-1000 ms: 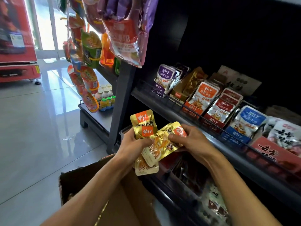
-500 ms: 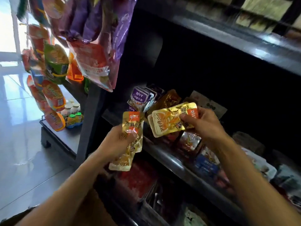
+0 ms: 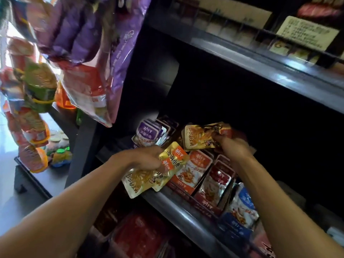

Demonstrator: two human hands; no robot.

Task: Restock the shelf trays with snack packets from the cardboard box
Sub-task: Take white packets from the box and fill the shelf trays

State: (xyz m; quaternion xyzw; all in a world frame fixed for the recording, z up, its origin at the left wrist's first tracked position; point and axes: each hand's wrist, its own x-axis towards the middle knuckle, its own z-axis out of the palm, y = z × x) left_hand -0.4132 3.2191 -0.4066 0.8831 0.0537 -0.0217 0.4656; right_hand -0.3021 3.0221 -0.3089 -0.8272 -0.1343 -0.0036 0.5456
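My left hand (image 3: 147, 159) grips a fan of gold snack packets (image 3: 158, 172) just in front of the middle shelf's edge. My right hand (image 3: 232, 148) pinches another gold packet (image 3: 199, 136) and holds it over the tray slot between the purple packets (image 3: 149, 133) and the orange-red packets (image 3: 193, 170). The row of shelf trays (image 3: 206, 202) runs to the right with dark red packets (image 3: 217, 179) and blue packets (image 3: 242, 207). The cardboard box is out of view.
Large purple and red snack bags (image 3: 89, 58) hang from hooks at upper left, close to my left arm. An upper shelf (image 3: 260, 67) overhangs the trays. A lower shelf holds red packs (image 3: 141, 233). Small bottles (image 3: 59, 153) stand on a low shelf at left.
My right hand has carried one gold packet away from the bunch and up to the shelf tray. My left hand followed toward the shelf edge with the other packets. The box left the view.
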